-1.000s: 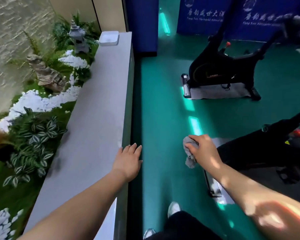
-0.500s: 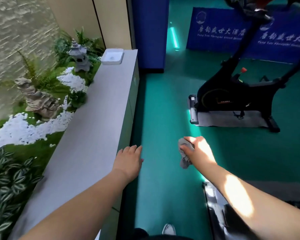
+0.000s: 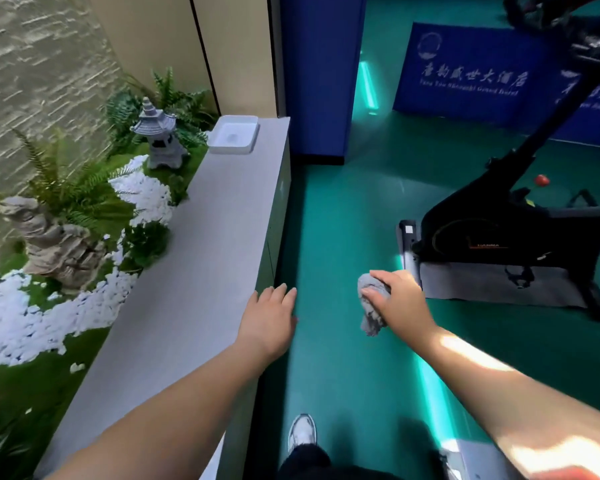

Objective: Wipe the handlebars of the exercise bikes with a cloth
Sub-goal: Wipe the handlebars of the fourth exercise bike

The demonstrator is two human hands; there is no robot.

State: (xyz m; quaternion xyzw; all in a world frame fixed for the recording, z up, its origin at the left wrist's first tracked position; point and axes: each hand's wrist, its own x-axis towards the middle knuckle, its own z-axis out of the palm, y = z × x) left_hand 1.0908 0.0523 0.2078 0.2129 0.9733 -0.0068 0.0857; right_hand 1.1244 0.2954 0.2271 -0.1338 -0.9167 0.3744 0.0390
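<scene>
Grey cloth [image 3: 371,306] is bunched in the gripping right hand [image 3: 400,303], near the exercise bike [image 3: 499,233]; the left hand [image 3: 269,318] hangs empty with relaxed fingers, and the dangling cloth end could slip free.

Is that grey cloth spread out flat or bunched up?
Bunched up: the cloth hangs as a crumpled wad from the right hand gripping it.

Green floor [image 3: 343,237] lane open ahead; ledge [image 3: 194,271] left; exercise bike [image 3: 499,233] right
</scene>
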